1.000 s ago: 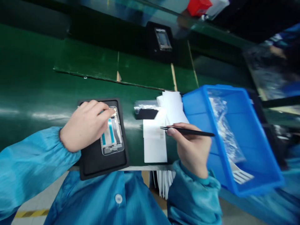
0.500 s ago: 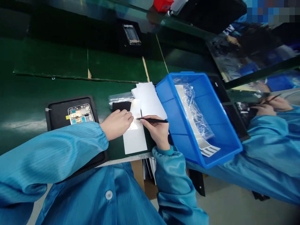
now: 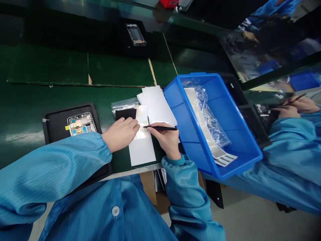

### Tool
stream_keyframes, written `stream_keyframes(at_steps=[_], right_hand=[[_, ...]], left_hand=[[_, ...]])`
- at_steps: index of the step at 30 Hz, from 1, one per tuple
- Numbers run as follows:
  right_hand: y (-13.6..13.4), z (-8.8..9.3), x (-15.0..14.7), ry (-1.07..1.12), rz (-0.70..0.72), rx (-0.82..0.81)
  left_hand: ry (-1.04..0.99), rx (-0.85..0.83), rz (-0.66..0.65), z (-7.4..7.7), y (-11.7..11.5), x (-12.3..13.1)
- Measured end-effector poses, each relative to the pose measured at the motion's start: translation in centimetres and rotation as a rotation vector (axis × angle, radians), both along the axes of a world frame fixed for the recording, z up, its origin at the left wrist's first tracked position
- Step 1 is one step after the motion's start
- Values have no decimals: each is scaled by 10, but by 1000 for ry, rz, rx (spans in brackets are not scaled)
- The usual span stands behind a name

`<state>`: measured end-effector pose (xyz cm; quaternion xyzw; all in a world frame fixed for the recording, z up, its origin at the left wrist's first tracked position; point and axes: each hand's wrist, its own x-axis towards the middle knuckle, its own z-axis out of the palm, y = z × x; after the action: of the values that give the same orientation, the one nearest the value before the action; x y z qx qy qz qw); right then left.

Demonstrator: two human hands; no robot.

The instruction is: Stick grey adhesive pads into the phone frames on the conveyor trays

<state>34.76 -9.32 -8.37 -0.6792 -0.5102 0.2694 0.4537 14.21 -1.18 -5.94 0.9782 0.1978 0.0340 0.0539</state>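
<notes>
**View:** head cam, looking down at the bench, a bit tilted.

**Left hand:** the left hand [image 3: 119, 134] sits on the near edge of a glossy film strip [image 3: 140, 129], fingers curled, tips right by the strip. Can't tell if it's actually pinching the film or just pinning it down.

**Right hand:** the right hand [image 3: 164, 140] has slim black tweezers [image 3: 160, 127] in a pen grip, points aimed left at the film strip. Can't tell if the tips have hold of anything.

**Hands together?** Close but not touching, with the tweezer points reaching just about to the left fingertips.

**Under them:** the film strip lies on a white sheet [image 3: 141, 154] on the green worktop [image 3: 25, 147].

**Technique:** looks like a solid setup. One hand steadies the film, the other works the tips in low at a shallow angle, close to the steadying fingers so the film has less room to slip.

**Nearby:** a black pad [image 3: 125, 113] and a clear plastic bag [image 3: 122, 105] sit just left of a stack of white sheets [image 3: 157, 105].

**Left side:** a phone frame [image 3: 81, 124] lies on a black rubber mat [image 3: 55, 124].

**Right side:** a blue plastic tray [image 3: 175, 100] holds a film bag [image 3: 203, 110] and a striped label sheet [image 3: 224, 159].

**Far right:** more tweezers in a pair of hands [image 3: 292, 108], though it's hard to tell if that's a co-worker or a reflection.
</notes>
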Motion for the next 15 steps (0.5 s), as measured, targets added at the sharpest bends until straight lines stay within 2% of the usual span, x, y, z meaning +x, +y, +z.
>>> stream_keyframes(at_steps=[10, 15], right_hand=[[0, -2, -1, -3, -38, -7], [-3, 3, 1, 38, -85, 4]], left_hand=[[-8, -1, -10, -3, 0, -1], [10, -46, -6, -1, 2, 2]])
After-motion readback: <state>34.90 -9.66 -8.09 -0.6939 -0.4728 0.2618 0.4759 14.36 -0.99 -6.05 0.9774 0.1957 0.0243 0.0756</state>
